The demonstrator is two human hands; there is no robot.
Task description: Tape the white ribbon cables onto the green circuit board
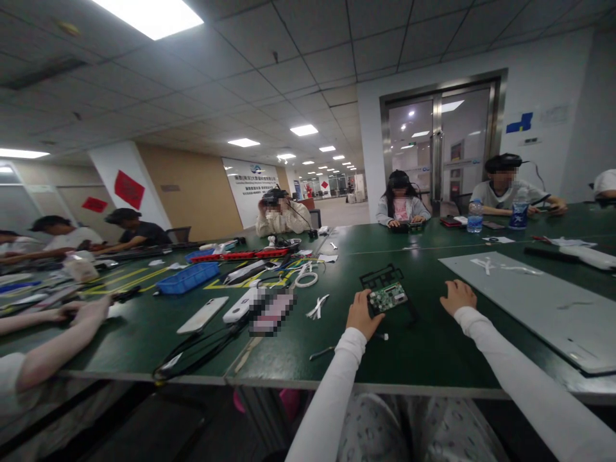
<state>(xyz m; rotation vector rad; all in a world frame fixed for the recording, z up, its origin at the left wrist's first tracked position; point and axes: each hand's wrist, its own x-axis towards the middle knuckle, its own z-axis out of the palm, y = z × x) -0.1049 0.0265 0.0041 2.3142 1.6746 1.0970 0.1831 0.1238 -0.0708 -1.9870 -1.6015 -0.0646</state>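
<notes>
A green circuit board (387, 298) is on the table in front of me, with a black plastic frame (382, 276) behind and around it. My left hand (364, 314) grips the board's left edge, thumb at the near corner and fingers along the side. To the right, apart from the board, my right hand (458, 298) rests on the table with its fingers apart and nothing in them. A short cable with a white connector (384, 336) lies just below the board.
A grey panel (543, 308) covers the right side of the green table. White strips (317, 307), a white phone (203, 314), a blue tray (187, 278) and cables lie to the left. Two bottles (474, 216) stand at the far right. Other people sit around the table.
</notes>
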